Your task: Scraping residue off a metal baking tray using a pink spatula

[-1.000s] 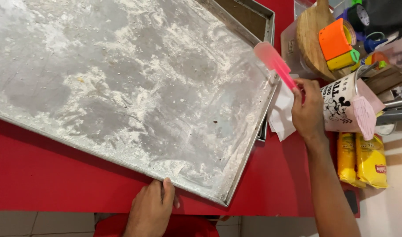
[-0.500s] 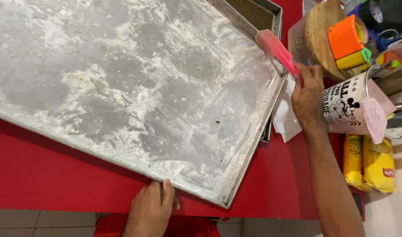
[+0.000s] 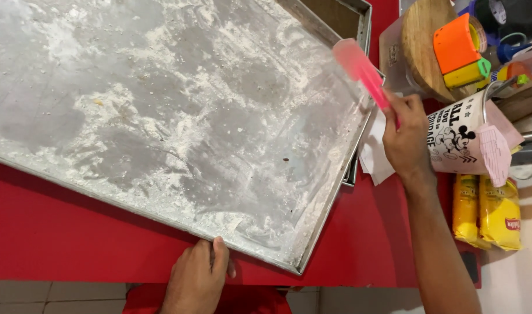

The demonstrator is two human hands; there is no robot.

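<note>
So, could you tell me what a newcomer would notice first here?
The big flour-dusted metal tray fills the red table. The left hand grips its near edge. At the tray's right edge the right hand holds a pink spatula, beside a white mug with a cartoon print.

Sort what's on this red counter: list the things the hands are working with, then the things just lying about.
In hand:
- floured metal tray, its near edge gripped by the left hand
- pink spatula, held by the right hand over the tray's right edge

Lying about:
- white mug with a cartoon print
- yellow snack packets
- wooden board
- orange and yellow-green container
- white paper
</note>
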